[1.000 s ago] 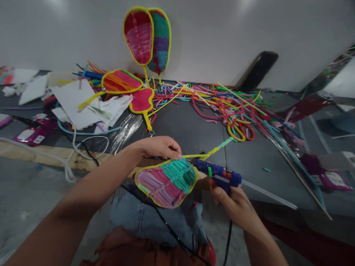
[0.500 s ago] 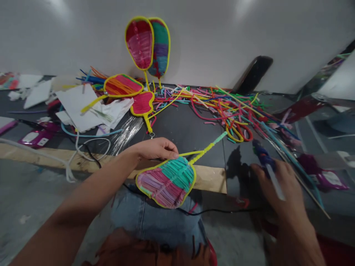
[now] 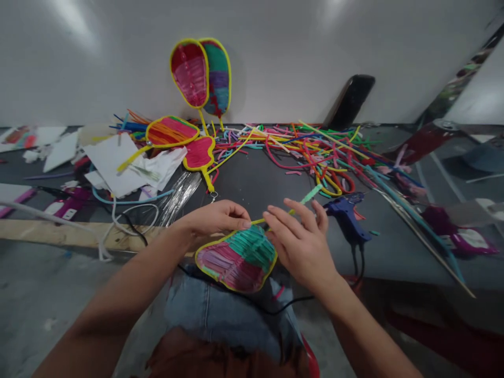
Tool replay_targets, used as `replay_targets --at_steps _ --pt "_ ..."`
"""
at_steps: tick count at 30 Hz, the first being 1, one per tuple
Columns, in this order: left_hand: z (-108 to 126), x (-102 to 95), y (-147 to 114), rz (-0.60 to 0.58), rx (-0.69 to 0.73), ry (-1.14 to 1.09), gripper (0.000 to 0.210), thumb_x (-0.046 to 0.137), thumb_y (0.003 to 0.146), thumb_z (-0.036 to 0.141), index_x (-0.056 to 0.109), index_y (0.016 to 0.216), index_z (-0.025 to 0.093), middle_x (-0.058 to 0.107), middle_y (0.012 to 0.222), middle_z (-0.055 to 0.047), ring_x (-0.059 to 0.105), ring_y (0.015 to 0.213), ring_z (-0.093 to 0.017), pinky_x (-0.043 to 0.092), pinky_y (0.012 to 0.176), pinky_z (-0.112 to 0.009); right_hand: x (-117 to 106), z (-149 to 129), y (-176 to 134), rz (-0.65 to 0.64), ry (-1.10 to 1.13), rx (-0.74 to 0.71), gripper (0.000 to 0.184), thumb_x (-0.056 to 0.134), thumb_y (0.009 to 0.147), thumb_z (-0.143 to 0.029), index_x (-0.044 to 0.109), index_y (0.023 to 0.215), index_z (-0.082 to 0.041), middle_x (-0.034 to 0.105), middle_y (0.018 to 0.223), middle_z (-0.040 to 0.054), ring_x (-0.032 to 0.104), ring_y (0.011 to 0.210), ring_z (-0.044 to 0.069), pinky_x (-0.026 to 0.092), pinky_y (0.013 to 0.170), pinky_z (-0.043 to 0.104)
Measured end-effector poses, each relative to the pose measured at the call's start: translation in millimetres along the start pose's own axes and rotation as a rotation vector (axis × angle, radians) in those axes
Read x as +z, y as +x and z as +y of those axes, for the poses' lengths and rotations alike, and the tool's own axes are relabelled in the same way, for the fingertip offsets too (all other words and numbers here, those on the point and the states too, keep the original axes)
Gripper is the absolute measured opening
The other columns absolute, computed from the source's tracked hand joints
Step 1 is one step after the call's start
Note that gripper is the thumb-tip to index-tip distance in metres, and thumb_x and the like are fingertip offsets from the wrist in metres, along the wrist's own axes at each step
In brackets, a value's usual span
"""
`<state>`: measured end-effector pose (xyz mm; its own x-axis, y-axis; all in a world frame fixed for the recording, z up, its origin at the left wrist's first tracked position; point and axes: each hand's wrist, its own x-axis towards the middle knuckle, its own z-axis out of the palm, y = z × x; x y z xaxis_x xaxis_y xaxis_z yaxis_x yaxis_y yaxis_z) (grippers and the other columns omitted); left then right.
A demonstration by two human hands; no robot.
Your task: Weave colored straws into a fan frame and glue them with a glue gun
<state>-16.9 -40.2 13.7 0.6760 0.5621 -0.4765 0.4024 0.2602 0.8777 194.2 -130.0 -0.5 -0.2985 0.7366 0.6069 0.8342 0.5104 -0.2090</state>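
A small fan-shaped panel (image 3: 240,260) hangs over my lap, covered in teal, pink and purple pipe cleaners with a yellow rim. My left hand (image 3: 224,216) pinches a yellow pipe cleaner (image 3: 258,221) at the panel's upper edge. My right hand (image 3: 301,239) has come to the handle joint, its first fingers closed around the same pipe cleaner and the others lifted apart. It hides most of the handle; the mint-green handle end (image 3: 313,193) shows beyond the fingers. A blue glue gun (image 3: 348,218) lies on the table just right of my right hand.
Loose pipe cleaners (image 3: 291,144) are heaped along the wall. Similar finished panels (image 3: 191,73) lean there, and a black phone (image 3: 350,102) stands upright. White paper (image 3: 118,163), a purple device (image 3: 66,205) and cables lie left. A can (image 3: 429,136) lies right. A wooden strip (image 3: 79,233) lines the table's front edge.
My right hand has let go of the glue gun, leaving it on the table, and moved left to the panel's handle. My left hand keeps its pinch.
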Motion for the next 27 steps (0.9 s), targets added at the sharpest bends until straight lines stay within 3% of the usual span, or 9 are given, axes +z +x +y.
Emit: replay_targets --at_steps 3,11,21,27 --pt "-2 1.9 -2 0.006 -0.01 -0.04 0.036 0.074 0.071 0.048 0.065 0.079 0.013 0.058 0.067 0.002 0.049 0.058 -0.009 0.038 0.057 -0.021 12 -4 -1 -0.007 -0.011 0.021 0.021 0.061 0.09 -0.031 0.068 0.109 -0.027 0.074 0.098 0.0003 0.056 0.106 0.024 0.013 0.11 0.053" --pt "-6 6.6 -3 0.02 -0.021 -0.13 0.033 0.074 0.073 0.044 0.066 0.08 0.013 0.062 0.069 0.001 0.054 0.06 -0.009 0.042 0.06 -0.022 18 -7 -9 0.088 -0.021 0.023 0.014 0.063 0.089 -0.035 0.071 0.097 -0.027 0.072 0.083 -0.0022 0.056 0.096 0.021 0.013 0.11 0.054" --pt "-4 15.2 -6 0.078 -0.037 -0.274 0.029 0.077 0.071 0.037 0.065 0.078 0.012 0.063 0.067 0.001 0.054 0.057 -0.009 0.043 0.059 -0.021 30 -14 -16 0.164 0.018 0.13 0.007 0.065 0.087 -0.03 0.07 0.091 -0.027 0.072 0.088 -0.0008 0.057 0.1 0.024 0.023 0.108 0.053" --pt "0 15.3 -8 0.059 -0.006 -0.248 0.026 0.077 0.072 0.035 0.066 0.078 0.013 0.063 0.069 0.001 0.055 0.061 -0.009 0.042 0.062 -0.021 34 -17 -12 0.217 0.069 0.166 0.005 0.064 0.087 -0.024 0.068 0.084 -0.025 0.073 0.097 -0.0001 0.056 0.111 0.026 0.024 0.108 0.053"
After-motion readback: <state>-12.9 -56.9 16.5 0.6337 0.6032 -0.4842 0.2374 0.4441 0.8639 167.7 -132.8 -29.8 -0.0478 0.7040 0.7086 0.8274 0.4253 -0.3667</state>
